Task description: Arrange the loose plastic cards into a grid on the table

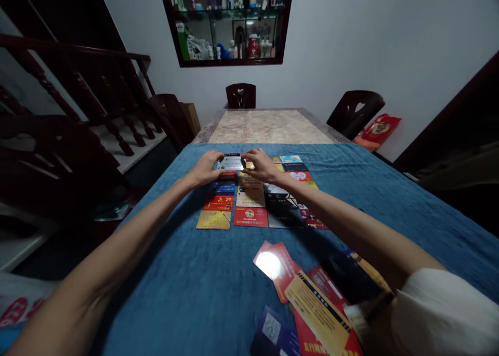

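Note:
A pale plastic card [231, 163] with a dark strip along its far edge is at the far left of the laid-out cards. My left hand [206, 169] pinches its left side between thumb and fingers. From the right, my right hand [263, 167] grips the card's other edge, fingers curled. Nearer to me in the same column lie a blue card [222, 188], a red card [218, 203] and a yellow card [213, 220]. Beside them are a red card with a round emblem [250, 217] and a black card [285, 219]. My right forearm hides part of the right columns.
A loose heap holds a gold card [317, 309], a purple card [275, 332] and several red ones. A blue cloth [175, 278] covers the near table; patterned tabletop [265, 126] shows beyond. Dark wooden chairs [240, 95] stand around, and a red bag [380, 130] is at right.

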### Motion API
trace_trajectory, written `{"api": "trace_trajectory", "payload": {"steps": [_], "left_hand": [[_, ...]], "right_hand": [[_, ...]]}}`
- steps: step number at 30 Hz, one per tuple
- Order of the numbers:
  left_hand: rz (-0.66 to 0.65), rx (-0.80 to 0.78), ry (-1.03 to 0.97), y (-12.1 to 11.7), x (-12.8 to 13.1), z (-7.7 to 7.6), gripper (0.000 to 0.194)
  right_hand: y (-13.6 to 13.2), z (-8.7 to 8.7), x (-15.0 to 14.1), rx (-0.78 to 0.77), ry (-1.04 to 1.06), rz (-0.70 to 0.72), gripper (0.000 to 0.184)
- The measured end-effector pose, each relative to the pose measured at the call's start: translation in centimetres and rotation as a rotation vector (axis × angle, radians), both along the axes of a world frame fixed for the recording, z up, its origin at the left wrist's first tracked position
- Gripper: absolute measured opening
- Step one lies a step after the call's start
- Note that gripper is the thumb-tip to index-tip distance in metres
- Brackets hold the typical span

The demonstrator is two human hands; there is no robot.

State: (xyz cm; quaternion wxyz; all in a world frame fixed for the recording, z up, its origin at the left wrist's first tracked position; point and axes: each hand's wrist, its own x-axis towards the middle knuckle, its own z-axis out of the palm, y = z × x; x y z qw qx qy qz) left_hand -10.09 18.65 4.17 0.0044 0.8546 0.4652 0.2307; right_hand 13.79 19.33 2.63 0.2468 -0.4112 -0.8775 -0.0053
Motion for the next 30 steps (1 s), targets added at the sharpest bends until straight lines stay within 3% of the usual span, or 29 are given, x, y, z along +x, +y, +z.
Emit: {"api": "trace_trajectory", "payload": {"steps": [5,14,30], "left_hand": [[0.056,-0.068,-0.044,2.5,-1.3,-0.7,0.037],[0.102,-0.176,-0.051,5.5,-1.7,-2.0,0.034],[0.091,-0.227,0.004,6.2,-1.5,-2.9,0.035]], "right_hand": [[2.3,-0.7,-1.8,-0.046,-0.046,-0.049,0.018],[5.7,-2.4,-3.2,-0.125,-0.124,-0.104,0.025],[6.9,-3.1,-3.7,-0.211,-0.214,-0.142,0.031]]}}
